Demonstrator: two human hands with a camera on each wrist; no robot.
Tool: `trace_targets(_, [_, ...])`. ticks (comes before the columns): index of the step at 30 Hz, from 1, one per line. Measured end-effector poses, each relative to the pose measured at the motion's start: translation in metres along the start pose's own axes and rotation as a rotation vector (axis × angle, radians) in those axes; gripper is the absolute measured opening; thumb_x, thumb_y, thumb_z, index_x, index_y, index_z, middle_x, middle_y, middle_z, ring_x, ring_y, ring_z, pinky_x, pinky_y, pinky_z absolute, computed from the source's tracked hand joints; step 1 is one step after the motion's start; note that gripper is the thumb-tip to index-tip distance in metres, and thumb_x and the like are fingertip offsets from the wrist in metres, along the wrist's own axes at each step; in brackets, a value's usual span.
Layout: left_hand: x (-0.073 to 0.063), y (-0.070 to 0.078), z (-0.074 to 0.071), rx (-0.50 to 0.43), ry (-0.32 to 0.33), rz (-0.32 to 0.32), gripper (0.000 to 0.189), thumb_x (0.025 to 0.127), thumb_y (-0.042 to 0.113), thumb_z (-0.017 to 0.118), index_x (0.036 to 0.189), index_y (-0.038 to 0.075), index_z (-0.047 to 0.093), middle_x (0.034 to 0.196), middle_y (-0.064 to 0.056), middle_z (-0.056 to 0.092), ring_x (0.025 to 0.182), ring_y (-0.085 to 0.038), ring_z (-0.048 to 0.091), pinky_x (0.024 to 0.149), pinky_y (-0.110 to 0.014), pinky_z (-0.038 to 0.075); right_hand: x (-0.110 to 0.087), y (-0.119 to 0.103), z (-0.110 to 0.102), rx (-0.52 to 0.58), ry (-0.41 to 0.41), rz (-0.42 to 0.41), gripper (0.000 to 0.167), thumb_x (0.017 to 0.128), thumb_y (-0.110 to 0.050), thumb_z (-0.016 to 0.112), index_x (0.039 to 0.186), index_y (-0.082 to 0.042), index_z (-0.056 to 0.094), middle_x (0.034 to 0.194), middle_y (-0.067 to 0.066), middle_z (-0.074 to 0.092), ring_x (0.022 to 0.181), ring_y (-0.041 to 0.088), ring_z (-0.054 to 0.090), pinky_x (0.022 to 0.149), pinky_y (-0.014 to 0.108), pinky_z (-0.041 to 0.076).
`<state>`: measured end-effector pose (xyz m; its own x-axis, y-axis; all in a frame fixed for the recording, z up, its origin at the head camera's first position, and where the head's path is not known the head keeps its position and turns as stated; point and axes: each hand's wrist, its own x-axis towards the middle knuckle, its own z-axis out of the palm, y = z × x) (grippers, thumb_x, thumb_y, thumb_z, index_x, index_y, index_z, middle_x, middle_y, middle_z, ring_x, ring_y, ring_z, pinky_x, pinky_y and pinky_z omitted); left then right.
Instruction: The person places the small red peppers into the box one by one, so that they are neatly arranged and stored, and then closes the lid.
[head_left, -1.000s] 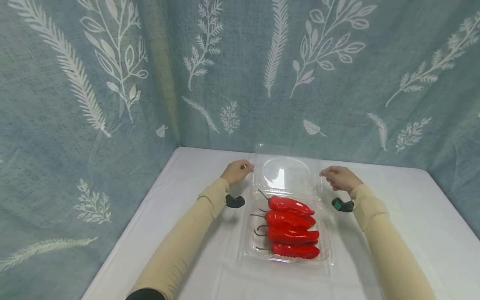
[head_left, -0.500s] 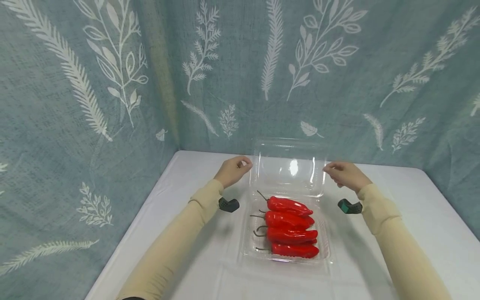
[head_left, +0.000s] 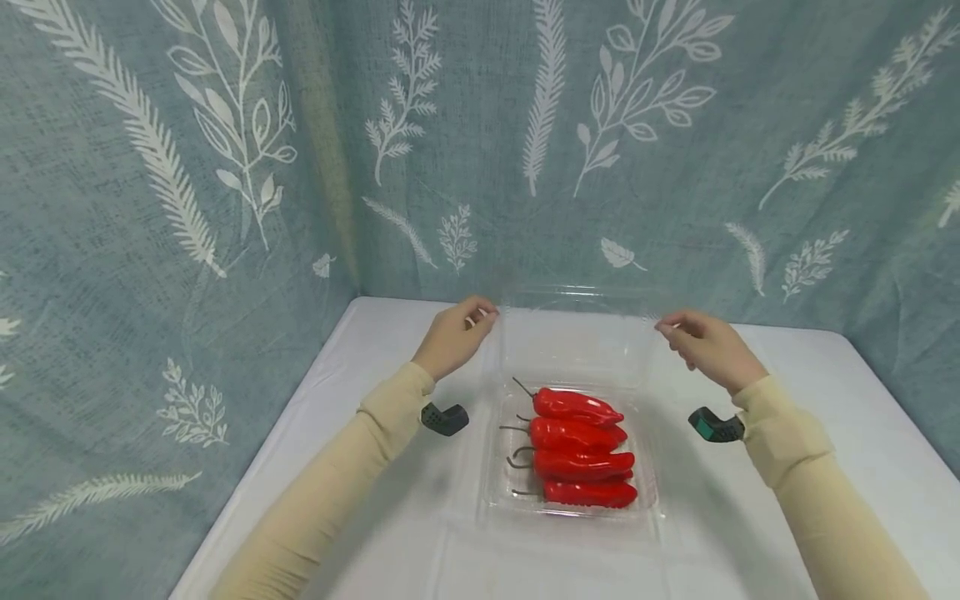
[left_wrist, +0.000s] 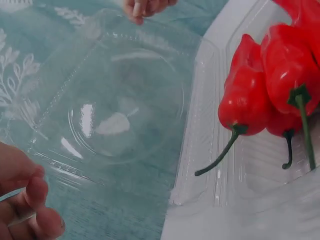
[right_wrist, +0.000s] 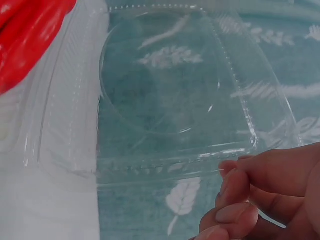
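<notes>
A clear plastic clamshell container [head_left: 491, 492] holds several red peppers [head_left: 583, 463] with green stems, lying side by side. Its hinged lid [head_left: 572, 346] stands raised at the far side. At the lid's left edge my left hand [head_left: 455, 337] pinches the corner between thumb and fingers. My right hand [head_left: 708, 348] pinches the opposite corner in the same way. The right wrist view shows thumb and fingertips [right_wrist: 234, 182] right at the rim of the lid. In the left wrist view, curled fingers [left_wrist: 37, 192] meet the lid's near corner.
A white-covered table [head_left: 397, 500] bears the container. Behind and to the left hangs a blue-green curtain [head_left: 480, 150] with white leaf prints, close beyond the raised lid. Black wrist devices [head_left: 445, 419] sit under both cuffs.
The lid has swung up from leaning farther back, and its top edge looks wider. Both hands have moved slightly apart and upward with it. The peppers stay in place.
</notes>
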<state>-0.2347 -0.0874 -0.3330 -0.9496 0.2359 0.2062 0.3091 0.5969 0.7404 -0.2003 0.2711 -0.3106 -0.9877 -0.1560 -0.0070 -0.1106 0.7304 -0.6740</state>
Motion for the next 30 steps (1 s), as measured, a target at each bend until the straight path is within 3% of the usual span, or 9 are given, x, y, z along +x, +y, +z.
trace_targets(10, [-0.032,0.01,-0.002,-0.135,0.038,0.048,0.021,0.099,0.023,0.05,0.115,0.015,0.061,0.097,-0.006,0.06,0.07,-0.018,0.054,0.062,-0.03,0.049,-0.033,-0.005,-0.003,0.004,0.04,-0.057,0.037,0.101,-0.036,0.043,0.125,-0.009,0.055,0.087,0.011,0.054,0.068,0.021,0.05,0.065,0.033,0.045])
trace_targets(16, [-0.054,0.013,0.0,-0.148,0.054,0.1,0.019,0.098,0.015,0.05,0.111,0.013,0.063,0.102,-0.005,0.062,0.068,-0.017,0.054,0.062,-0.031,0.049,-0.059,-0.003,0.0,-0.005,0.033,-0.056,0.034,0.102,-0.028,0.042,0.125,-0.006,0.053,0.098,0.013,0.058,0.069,0.021,0.052,0.062,0.029,0.047])
trace_targets(20, [-0.071,0.01,0.003,-0.148,0.059,0.116,0.018,0.098,0.012,0.05,0.107,0.014,0.065,0.102,-0.003,0.062,0.068,-0.017,0.054,0.062,-0.029,0.048,-0.076,-0.001,0.007,0.015,0.013,-0.078,0.032,0.102,-0.025,0.043,0.126,-0.004,0.052,0.096,0.012,0.057,0.07,0.018,0.052,0.061,0.027,0.047])
trace_targets(30, [-0.118,-0.004,0.023,-0.201,0.046,0.069,0.02,0.096,0.006,0.051,0.1,0.017,0.067,0.1,0.004,0.063,0.077,-0.014,0.054,0.067,-0.026,0.047,-0.112,0.005,0.032,0.017,-0.039,-0.074,0.027,0.1,-0.008,0.043,0.126,-0.007,0.054,0.093,0.006,0.054,0.069,0.011,0.051,0.058,0.026,0.047])
